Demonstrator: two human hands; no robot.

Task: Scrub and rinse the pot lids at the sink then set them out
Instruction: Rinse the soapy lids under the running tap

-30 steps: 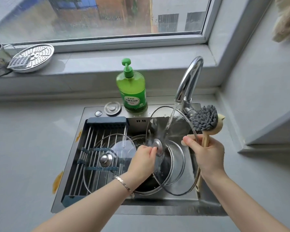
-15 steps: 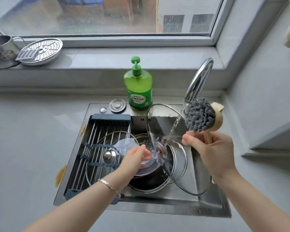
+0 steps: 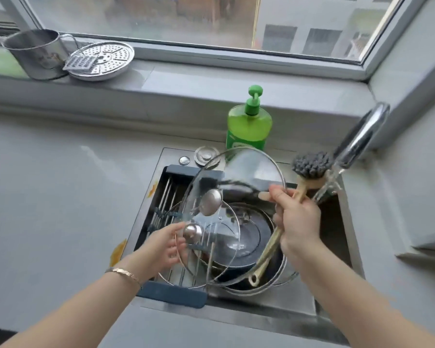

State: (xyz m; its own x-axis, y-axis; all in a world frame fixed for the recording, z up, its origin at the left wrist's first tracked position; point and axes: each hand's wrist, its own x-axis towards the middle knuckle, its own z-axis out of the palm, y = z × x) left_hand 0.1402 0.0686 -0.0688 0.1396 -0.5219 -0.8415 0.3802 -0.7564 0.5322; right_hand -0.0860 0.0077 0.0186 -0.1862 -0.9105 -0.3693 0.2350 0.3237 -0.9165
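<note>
Two lids: the larger lid (image 3: 236, 172), tilted above the sink (image 3: 274, 310), is pinched with the brush (image 3: 312, 167) in the right hand (image 3: 296, 222); the smaller lid (image 3: 192, 231) lies on the rack (image 3: 176, 296) over the sink, left hand (image 3: 165, 247) slack-fingered beside it. Setting out likely remains.

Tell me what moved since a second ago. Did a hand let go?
The large glass pot lid swung left, out of the water stream, over the metal drying rack. The left hand let go of its knob and hangs open. The right hand still pinches the lid's rim and grips the wooden dish brush. The chrome tap still runs; the smaller glass lid stays on the rack.
</note>
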